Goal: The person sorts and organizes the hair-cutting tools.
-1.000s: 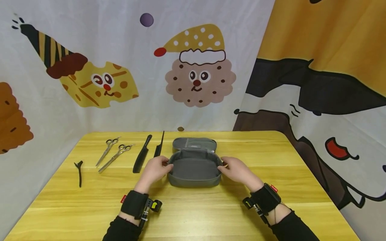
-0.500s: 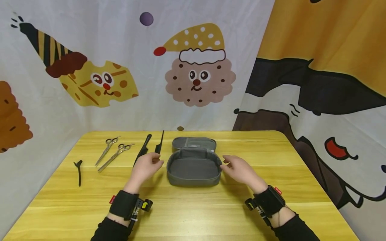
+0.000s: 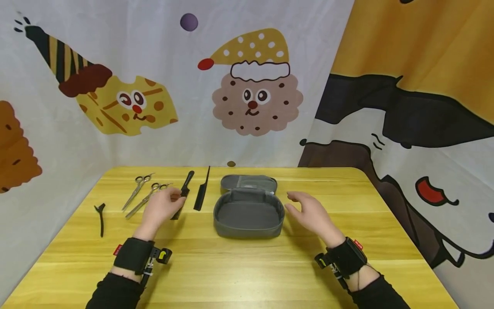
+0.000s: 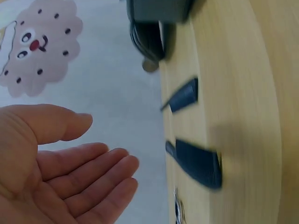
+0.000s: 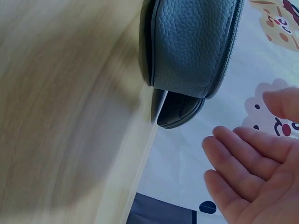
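Note:
My left hand (image 3: pixel 160 210) hovers above the table beside the wide black comb (image 3: pixel 187 185), partly covering it in the head view. Nothing is in its grasp; the left wrist view shows relaxed fingers (image 4: pixel 100 175) and a thumb held apart. A zippered grey case (image 3: pixel 248 234) lies with its lid (image 3: pixel 254 183) folded back, its inside bare. Just right of the case is my right hand (image 3: pixel 310 212), holding nothing, with loosely extended fingers (image 5: pixel 243 163). A narrow rat-tail comb (image 3: pixel 200 196) lies between the wide comb and the case.
Two pairs of scissors, one farther back (image 3: pixel 136 191) and one nearer (image 3: pixel 140 205), lie left of the combs. A black hair clip (image 3: pixel 101 219) is at the far left of the wooden table (image 3: pixel 247 274). A printed curtain (image 3: pixel 154 150) hangs behind.
My left hand has let go of the case's left side and moved left, over to the wide comb. The right hand has released the case's right side and drawn slightly away.

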Motion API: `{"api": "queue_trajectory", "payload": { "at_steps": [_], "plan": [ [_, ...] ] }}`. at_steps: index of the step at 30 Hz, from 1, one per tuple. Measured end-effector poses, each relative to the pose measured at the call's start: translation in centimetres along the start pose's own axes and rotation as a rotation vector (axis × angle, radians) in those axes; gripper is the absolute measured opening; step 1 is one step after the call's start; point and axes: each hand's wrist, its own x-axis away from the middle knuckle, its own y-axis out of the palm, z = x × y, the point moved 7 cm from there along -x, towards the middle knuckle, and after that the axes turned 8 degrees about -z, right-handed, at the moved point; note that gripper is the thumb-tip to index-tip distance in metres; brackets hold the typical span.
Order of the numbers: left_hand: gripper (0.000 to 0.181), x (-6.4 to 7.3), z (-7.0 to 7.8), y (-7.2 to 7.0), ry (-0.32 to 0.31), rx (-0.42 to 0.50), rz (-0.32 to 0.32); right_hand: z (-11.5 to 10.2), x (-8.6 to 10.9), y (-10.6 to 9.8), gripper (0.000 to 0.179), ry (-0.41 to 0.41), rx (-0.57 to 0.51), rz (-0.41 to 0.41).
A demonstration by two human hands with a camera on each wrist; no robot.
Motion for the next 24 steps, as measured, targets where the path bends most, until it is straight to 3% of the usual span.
{"api": "queue_trajectory", "payload": {
  "at_steps": [4,7,15,24],
  "plan": [
    [0.035,0.9,1.2,-3.0,-0.065,-0.025,0.003,-0.1,0.1,-0.2,0.041,-0.017,-0.017,0.030],
    [0.036,1.1,0.2,-4.0,-0.103,-0.080,0.011,-0.4,0.1,-0.2,0.041,-0.032,-0.023,0.046],
    [0.027,0.9,-3.8,-5.2,-0.146,-0.234,0.001,-1.1,-0.1,0.0,0.041,-0.058,-0.033,0.072],
    [0.032,0.9,-5.9,-6.1,-0.216,-0.312,-0.049,-1.7,-0.6,0.5,0.041,-0.072,-0.034,0.064]
  ]
}}
